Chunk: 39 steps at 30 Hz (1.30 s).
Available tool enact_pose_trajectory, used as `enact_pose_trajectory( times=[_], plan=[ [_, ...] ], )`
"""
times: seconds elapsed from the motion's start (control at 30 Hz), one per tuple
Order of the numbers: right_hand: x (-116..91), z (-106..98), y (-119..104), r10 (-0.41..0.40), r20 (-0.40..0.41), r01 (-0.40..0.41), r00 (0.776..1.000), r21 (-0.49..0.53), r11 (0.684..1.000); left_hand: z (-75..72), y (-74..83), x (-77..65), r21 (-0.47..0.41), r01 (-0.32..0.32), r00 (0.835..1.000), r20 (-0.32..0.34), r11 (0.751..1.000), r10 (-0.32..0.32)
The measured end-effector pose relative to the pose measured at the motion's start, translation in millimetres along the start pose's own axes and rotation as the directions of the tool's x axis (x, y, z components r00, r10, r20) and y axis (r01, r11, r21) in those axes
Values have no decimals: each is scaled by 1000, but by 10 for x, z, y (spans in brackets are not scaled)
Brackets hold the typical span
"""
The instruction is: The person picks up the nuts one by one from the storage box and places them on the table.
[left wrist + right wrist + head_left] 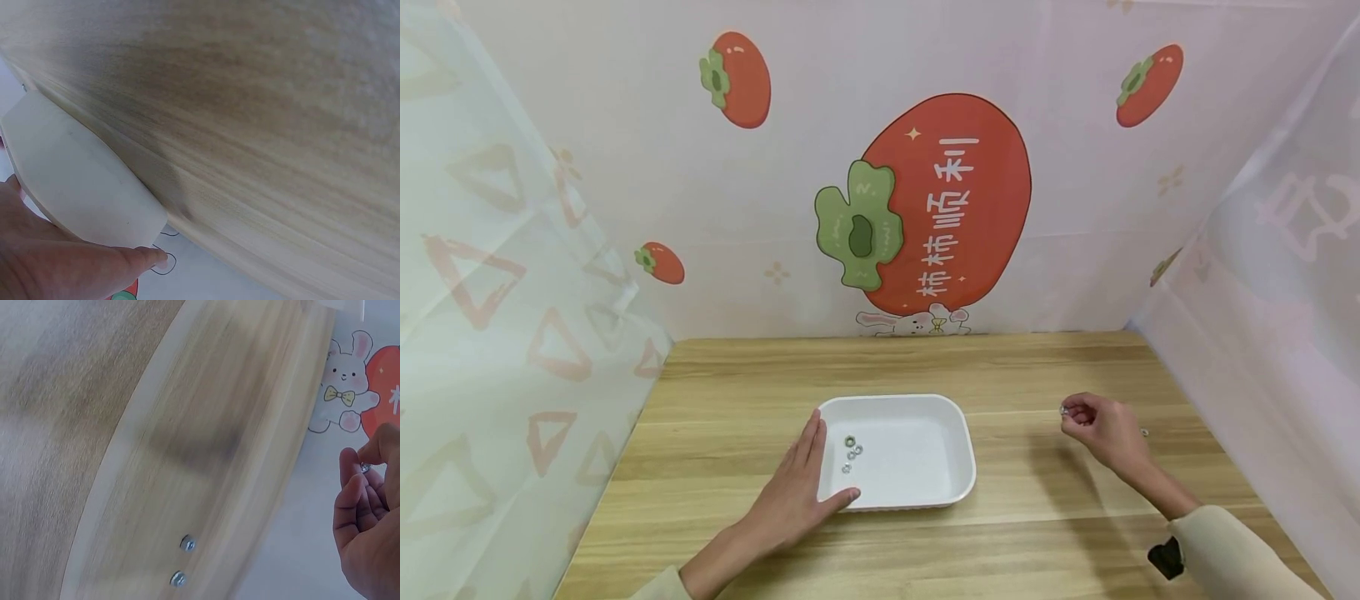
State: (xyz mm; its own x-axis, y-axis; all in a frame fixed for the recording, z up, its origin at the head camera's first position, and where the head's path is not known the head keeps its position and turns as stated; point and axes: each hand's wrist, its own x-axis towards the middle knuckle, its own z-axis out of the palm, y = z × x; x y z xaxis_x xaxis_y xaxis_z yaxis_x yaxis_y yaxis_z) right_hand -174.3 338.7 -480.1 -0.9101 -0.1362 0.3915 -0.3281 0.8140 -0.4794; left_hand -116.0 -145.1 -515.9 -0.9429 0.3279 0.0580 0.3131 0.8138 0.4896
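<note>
A white plastic tray [917,492] lies on the table with several small metal nuts [850,442] inside, near its left wall. My left hand [790,492] rests against the tray's left side, fingers straight along the rim and thumb over the near edge. In the left wrist view, the thumb [119,265] lies along the tray's outer wall [81,175]. To the right of the tray, my right hand [1105,429] is raised over the table and pinches a small metal nut [1064,410] between thumb and fingertips. The same nut [365,467] shows at those fingertips in the right wrist view.
Two more nuts [187,543] lie on the wooden table [206,394]; one nut [1145,432] shows just beyond the right hand in the head view. A printed cloth backdrop [790,167] stands behind the table, with cloth sides [1270,292] at left and right.
</note>
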Motion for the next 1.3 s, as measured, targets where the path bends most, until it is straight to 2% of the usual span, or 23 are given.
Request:
enact_pose_trajectory(
  times=[0.27,0.5,0.97,1.3],
  plan=[
    [15,-73,128,-34,-10,34,999,-13,999,-3,2,-3,2,1,1000,-4,1000,-1],
    [57,-134,250,-53,-19,51,998,-68,996,-5,12,-4,-9,3,1000,-4,1000,-3],
    [154,-224,389,1,43,5,999,-138,990,0,8,0,-6,3,1000,-2,1000,-3],
    [205,-237,452,76,159,-46,984,-185,982,-4,13,1,-9,6,1000,6,1000,-6]
  ],
)
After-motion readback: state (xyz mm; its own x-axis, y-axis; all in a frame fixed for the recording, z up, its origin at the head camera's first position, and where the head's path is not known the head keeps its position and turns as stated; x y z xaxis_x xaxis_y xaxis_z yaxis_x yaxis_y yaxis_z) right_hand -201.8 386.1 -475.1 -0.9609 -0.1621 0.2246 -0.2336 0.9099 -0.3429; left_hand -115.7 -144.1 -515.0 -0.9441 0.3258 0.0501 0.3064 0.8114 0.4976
